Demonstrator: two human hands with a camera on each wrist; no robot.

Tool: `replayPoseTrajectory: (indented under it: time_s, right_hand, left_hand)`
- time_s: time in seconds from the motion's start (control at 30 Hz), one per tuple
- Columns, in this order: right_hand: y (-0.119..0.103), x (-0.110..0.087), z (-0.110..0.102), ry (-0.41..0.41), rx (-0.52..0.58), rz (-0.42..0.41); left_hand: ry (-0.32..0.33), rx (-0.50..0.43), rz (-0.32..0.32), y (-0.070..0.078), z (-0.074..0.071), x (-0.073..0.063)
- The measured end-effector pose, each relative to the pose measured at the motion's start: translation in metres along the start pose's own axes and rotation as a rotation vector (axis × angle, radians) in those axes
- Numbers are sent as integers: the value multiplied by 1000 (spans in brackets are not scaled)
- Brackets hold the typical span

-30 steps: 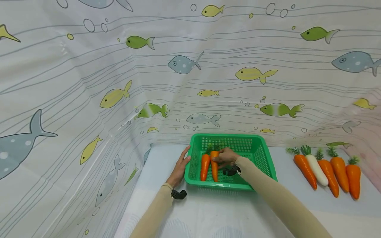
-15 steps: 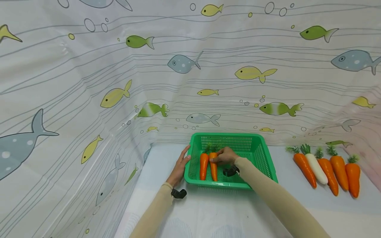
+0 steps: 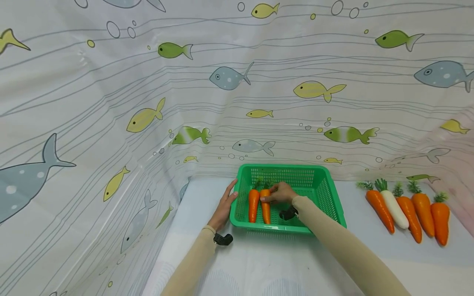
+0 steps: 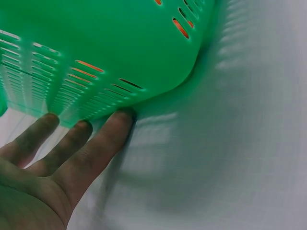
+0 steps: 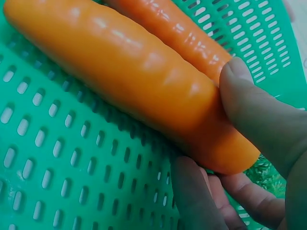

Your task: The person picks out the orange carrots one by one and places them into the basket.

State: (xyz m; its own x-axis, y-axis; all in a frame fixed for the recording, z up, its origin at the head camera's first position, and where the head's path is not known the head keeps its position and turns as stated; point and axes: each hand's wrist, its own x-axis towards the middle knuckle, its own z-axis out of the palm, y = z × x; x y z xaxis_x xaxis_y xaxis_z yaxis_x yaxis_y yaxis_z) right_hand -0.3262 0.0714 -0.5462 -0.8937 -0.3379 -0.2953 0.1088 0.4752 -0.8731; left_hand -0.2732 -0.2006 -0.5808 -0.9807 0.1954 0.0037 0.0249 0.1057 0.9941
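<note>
Reaches over the front rim of the green basket [image 3: 274, 229] with the right arm, beige sleeve [image 3: 340, 242] slanting in from the basket's front right. Bends the right hand [image 3: 281, 194] down inside, thumb and fingers clamped on an orange carrot [image 3: 266, 211] near the leafy end. Extends the left arm along the basket's front left, touching the outside of the left wall with the left hand [image 3: 222, 209], fingers straight and spread. Holds the clamped carrot in the basket's left half, between both hands, tip toward the front wall; cannot tell any contact with the basket floor. Has a second carrot [image 3: 253, 207] just beside it, nearer the basket's left wall. Wears black wrist devices [image 3: 223, 239] on both arms. Has on the bench [image 3: 259, 267], well right of the basket, four more carrots [image 3: 423, 213] and a white radish [image 3: 394, 210] side by side, leaves toward the rear.
</note>
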Motion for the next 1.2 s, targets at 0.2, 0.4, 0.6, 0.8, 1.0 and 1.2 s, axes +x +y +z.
replayPoseTrajectory:
  time_s: [0.2,0.4,0.6,0.8,1.0,1.2]
  right_hand:
    - [1,0,-2,-26,25,-6]
    - [1,0,-3,-41,9,-3]
    - [3,5,-3,-33,-14,19]
    - [5,6,-4,-39,-23,7]
    - [7,8,-3,-66,3,-16]
    - [7,8,-4,-69,12,-22]
  left_hand:
    - [8,4,-6,0,0,0]
    - [11,0,-4,1,0,-1]
    - [11,3,-3,0,0,-1]
    - [4,-9,-7,-2,-1,0]
    - [4,-18,-6,-1,0,0]
    - [2,-15,-6,-1,-1,1]
